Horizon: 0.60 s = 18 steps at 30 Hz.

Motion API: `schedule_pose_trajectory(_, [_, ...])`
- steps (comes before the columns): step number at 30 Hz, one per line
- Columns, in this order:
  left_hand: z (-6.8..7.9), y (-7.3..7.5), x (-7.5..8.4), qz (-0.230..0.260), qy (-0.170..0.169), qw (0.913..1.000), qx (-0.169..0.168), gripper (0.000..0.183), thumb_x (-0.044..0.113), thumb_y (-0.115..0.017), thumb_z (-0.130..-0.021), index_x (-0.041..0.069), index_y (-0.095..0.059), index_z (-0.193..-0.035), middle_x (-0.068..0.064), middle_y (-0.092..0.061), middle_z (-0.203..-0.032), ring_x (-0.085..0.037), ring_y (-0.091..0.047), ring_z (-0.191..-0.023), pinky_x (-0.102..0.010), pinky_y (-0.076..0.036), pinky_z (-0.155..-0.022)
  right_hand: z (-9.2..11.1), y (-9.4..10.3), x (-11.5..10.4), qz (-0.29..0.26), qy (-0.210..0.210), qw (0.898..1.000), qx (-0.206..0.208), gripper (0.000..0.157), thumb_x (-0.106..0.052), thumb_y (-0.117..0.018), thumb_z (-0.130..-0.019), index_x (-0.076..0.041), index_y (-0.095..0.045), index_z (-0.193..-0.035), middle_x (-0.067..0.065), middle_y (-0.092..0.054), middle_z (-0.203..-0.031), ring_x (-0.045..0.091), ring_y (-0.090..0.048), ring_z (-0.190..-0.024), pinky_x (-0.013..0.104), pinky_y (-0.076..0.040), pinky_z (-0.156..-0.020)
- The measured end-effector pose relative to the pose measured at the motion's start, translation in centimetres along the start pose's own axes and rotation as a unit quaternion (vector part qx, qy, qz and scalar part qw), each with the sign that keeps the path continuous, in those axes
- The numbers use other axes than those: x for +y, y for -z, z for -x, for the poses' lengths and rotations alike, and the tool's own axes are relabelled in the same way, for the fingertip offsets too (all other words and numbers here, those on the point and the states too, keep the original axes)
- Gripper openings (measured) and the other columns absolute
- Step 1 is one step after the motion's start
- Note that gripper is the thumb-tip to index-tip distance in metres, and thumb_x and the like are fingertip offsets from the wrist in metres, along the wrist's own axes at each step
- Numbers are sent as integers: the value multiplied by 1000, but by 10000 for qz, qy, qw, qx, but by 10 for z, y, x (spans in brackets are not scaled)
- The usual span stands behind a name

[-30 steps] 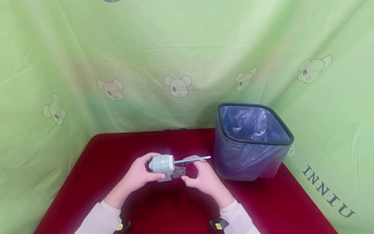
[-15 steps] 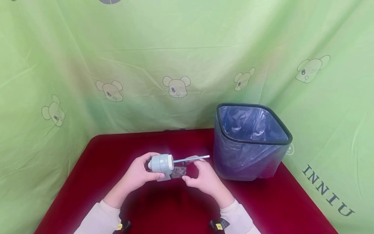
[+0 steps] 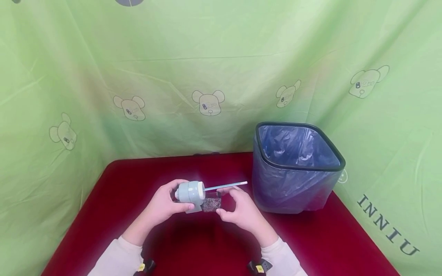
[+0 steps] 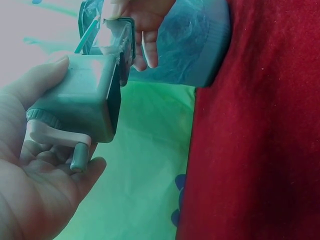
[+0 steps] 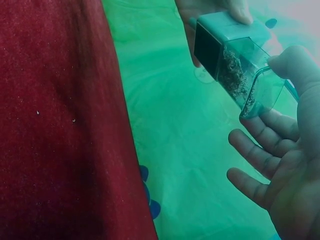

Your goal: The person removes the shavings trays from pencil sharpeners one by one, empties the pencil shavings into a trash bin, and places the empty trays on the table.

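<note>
My left hand (image 3: 165,201) grips a pale blue crank pencil sharpener (image 3: 189,193) above the table, thumb on one side and fingers behind. Its white crank handle (image 4: 61,136) faces the left palm in the left wrist view. From the sharpener's white front a blue pencil (image 3: 226,186) sticks out toward the right. Below it, the clear shavings drawer (image 3: 211,203) stands partly out of the body. Dark shavings (image 5: 234,75) lie inside it in the right wrist view. My right hand (image 3: 240,205) pinches the drawer's outer end between thumb and fingertips, its other fingers spread.
A bin (image 3: 293,191) with a dark rim and a bluish plastic liner stands at the right of the red-covered table (image 3: 138,172). Green curtains (image 3: 165,76) with bear prints hang behind and at both sides. Tiny specks dot the red cloth in the right wrist view.
The drawer has slid slightly farther out of the sharpener toward the right, with my right hand on it. The left hand keeps its grip; the head view has shifted a little.
</note>
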<state>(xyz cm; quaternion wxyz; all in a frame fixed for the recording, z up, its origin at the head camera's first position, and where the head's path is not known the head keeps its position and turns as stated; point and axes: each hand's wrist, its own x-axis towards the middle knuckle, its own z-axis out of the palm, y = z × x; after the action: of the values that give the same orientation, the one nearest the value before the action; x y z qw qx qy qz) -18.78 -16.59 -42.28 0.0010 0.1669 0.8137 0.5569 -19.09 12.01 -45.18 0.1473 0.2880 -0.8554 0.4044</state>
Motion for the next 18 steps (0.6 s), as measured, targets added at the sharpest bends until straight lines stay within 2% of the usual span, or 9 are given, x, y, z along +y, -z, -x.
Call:
schedule_pose_trajectory(11, [1,-2,-1,-28,121,9999,22,67,21,-96,-70,17,-63,-128,-8,-68,-111,-25,-68,-93,-35,-60,-76,6,-1,0,-146,-169,9997,-59,53,-21,-87,-75,-19,-67,-124,-9,-69,-119,12,-64,-116,40,-53,-99])
schedule_pose_trajectory(18, [-3,-1,-3,-47,-38,10000,51,66,21,-95,-71,18,-62,-128,-8,-68,-111,-26,-68,-94,-35,-60,-75,4,0,1,-162,-169,9997,-42,53,-21,-86,-75,-20,-67,-124,-12,-68,-120,10,-63,-115,39,-53,-99])
